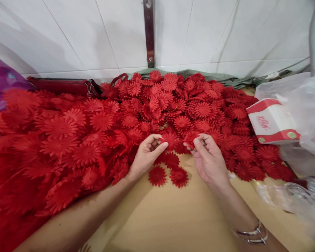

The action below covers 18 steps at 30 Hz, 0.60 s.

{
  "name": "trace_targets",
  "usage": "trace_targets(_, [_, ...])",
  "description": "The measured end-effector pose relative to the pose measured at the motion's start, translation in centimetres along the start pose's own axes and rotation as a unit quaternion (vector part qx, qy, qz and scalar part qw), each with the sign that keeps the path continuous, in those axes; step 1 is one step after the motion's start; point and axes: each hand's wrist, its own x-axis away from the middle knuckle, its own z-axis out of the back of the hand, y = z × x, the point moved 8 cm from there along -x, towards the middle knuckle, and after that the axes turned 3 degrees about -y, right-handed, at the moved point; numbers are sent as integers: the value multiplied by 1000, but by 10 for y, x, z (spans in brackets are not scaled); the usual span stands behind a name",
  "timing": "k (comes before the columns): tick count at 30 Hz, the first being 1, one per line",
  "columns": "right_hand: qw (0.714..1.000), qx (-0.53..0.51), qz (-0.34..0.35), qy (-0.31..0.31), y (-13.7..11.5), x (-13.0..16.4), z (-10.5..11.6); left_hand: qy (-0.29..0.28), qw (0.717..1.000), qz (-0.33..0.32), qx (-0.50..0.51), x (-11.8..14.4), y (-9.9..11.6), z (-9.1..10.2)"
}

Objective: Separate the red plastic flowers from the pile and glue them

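Between thumb and fingers, my left hand [149, 152] pinches a red artificial flower [170, 140] by its left edge. My right hand [208, 157] pinches another red artificial flower [191, 139] a short way to the right. Both hands are held over the near edge of a big heap of red flowers [168, 92]. Just below them, two loose flower pieces, a left one [157, 175] and a right one [179, 176], lie flat on the tan tabletop [157, 217]. More petals lie right behind these, partly shaded by my hands.
A red bag [63, 85] with a metal clasp rests behind the heap at left, near purple plastic [5, 80]. At right stand a red-and-white box [273, 120], white plastic bags [313, 108] and clear plastic containers [296, 196]. A tiled wall [120, 35] closes the back.
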Motion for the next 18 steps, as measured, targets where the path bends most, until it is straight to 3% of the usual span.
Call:
trace_targets(4, [997,-54,-35,-31,4,2,-11,29,999,-35,-3,1,5,4])
trace_targets(7, [997,-45,-52,-39,6,4,-12,46,993,-89,-68,4,14,7])
trace_targets(13, [996,82,-17,-31,2,8,-6,4,990,-72,-125,5,15,2])
trace_targets(18, [993,110,-18,-50,4,11,-10,-26,987,-86,-131,8,21,-6])
